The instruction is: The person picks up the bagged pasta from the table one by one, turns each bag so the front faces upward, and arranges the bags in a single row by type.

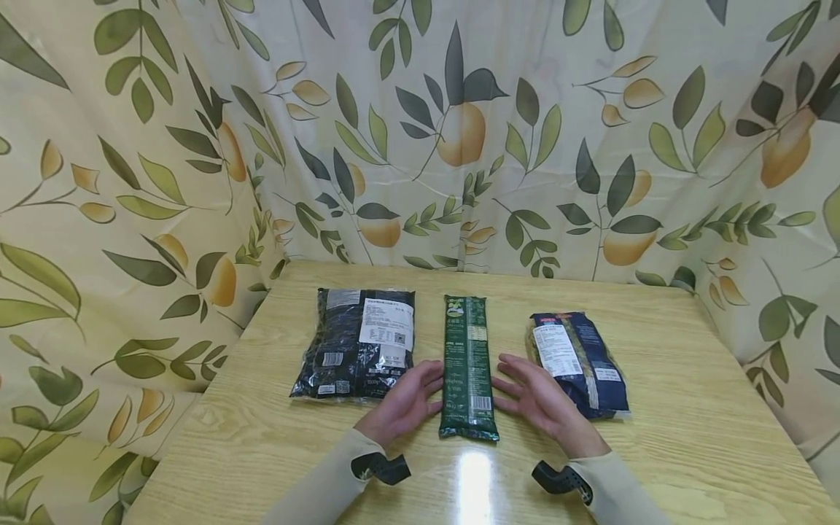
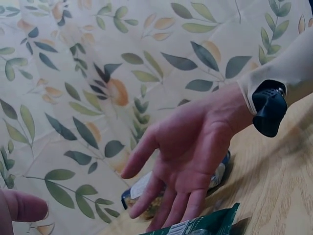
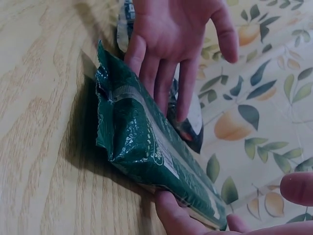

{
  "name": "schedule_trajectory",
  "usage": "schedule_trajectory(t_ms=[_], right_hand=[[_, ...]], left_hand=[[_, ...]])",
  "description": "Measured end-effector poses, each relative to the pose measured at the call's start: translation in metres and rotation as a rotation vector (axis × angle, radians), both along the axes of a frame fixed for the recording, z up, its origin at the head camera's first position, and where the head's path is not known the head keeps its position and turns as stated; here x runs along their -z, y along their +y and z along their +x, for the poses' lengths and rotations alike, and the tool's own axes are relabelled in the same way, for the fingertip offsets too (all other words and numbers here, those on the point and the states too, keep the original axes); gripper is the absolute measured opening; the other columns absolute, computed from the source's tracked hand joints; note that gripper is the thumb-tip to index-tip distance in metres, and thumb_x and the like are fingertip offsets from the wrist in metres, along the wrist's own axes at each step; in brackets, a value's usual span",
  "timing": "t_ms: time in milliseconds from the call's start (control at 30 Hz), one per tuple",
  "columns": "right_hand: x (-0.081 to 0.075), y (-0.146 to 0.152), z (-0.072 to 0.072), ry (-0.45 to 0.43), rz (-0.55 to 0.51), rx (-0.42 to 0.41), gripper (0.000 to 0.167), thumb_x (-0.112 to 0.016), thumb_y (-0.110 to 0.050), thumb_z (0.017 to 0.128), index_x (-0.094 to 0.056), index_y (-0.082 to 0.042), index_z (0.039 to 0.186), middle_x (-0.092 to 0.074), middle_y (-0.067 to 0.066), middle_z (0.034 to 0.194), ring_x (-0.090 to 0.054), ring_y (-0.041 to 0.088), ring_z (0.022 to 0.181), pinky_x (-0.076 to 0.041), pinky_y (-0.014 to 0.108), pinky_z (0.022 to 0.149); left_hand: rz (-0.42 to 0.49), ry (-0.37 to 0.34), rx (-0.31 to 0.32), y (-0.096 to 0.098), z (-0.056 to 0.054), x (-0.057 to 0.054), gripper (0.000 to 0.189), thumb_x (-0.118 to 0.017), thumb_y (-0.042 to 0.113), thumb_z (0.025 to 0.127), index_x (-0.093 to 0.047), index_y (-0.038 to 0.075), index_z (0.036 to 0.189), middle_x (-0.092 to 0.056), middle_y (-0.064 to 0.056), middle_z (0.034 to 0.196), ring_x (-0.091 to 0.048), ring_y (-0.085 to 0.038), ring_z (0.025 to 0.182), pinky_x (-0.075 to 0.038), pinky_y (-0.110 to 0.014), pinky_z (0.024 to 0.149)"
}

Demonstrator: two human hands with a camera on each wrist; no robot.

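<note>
A long, narrow green packet (image 1: 467, 372) with printed text and a barcode lies on the wooden table, its length pointing away from me. My left hand (image 1: 408, 402) is at its left side and my right hand (image 1: 539, 399) at its right, palms turned inward. Fingers on both hands are extended, thumbs raised. In the right wrist view, right-hand fingertips (image 3: 168, 200) come right up to the lower edge of the packet, while the left hand (image 3: 168, 34) is along its far side. Neither hand is curled round it.
Left of the green packet lies a large black bag (image 1: 343, 339) with white labels, near my left fingers. To the right is a dark blue packet (image 1: 593, 357) with a see-through part. A curtain (image 1: 420, 131) printed with fruit and leaves borders the table (image 1: 689, 437).
</note>
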State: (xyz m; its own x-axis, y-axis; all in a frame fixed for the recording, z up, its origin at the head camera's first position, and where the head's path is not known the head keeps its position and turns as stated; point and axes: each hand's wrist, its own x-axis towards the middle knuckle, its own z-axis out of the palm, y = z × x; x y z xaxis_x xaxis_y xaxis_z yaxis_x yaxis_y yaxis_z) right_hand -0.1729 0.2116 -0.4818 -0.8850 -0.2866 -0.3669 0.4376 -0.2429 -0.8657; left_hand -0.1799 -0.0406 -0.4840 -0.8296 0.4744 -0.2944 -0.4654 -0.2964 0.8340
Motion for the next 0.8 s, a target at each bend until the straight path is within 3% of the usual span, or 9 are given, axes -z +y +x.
schedule_trajectory(t_ms=[300,600,800], right_hand=[[-0.0002,-0.0034,-0.0013,-0.016,-0.009,0.017,0.065,-0.036,-0.029,0.112,-0.008,-0.003,0.164,-0.001,0.025,0.172,-0.017,0.05,0.157,-0.036,0.055,0.122],[-0.0005,-0.0018,-0.0018,-0.025,-0.031,-0.019,0.067,-0.035,-0.031,0.113,-0.002,-0.005,0.166,0.0,0.029,0.172,-0.013,0.052,0.157,-0.025,0.059,0.127],[-0.0013,-0.0036,-0.0037,-0.041,-0.057,-0.029,0.069,-0.036,-0.033,0.113,0.0,-0.008,0.166,-0.003,0.033,0.17,-0.01,0.05,0.158,-0.022,0.058,0.128]], left_hand=[[0.01,-0.049,-0.013,0.0006,-0.0035,-0.0015,0.071,-0.043,0.026,0.104,-0.012,-0.005,0.16,-0.008,-0.036,0.168,-0.007,-0.051,0.158,-0.017,-0.061,0.129],[0.008,-0.055,-0.015,0.0025,-0.0052,-0.0005,0.067,-0.043,0.027,0.102,-0.025,-0.007,0.156,-0.019,-0.032,0.168,-0.018,-0.046,0.158,-0.027,-0.056,0.127],[0.013,-0.056,-0.031,0.0059,-0.0053,-0.0002,0.059,-0.045,0.031,0.101,-0.038,-0.002,0.149,-0.035,-0.026,0.162,-0.04,-0.039,0.147,-0.04,-0.047,0.118]])
